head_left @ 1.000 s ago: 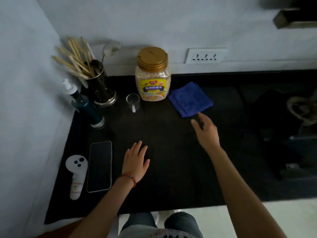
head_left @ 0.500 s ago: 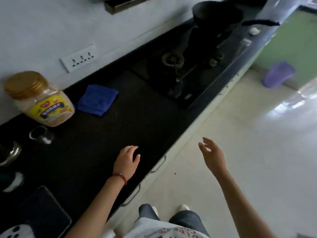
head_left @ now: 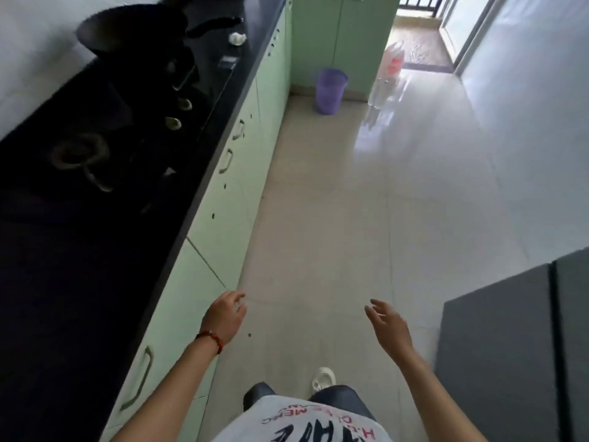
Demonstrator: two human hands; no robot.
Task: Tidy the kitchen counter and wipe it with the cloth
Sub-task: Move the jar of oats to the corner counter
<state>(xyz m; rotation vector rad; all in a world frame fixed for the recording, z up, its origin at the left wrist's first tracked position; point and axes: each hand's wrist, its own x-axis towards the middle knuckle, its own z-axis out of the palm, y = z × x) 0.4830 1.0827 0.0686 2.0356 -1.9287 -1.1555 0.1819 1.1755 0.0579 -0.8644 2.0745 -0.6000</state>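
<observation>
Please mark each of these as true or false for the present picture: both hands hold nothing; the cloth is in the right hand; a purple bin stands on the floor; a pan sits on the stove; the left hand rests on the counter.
1. Both hands hold nothing. True: the left hand and the right hand are empty.
2. The cloth is in the right hand. False: no cloth is in view.
3. A purple bin stands on the floor. True.
4. A pan sits on the stove. True.
5. The left hand rests on the counter. False: it hangs over the floor.
</observation>
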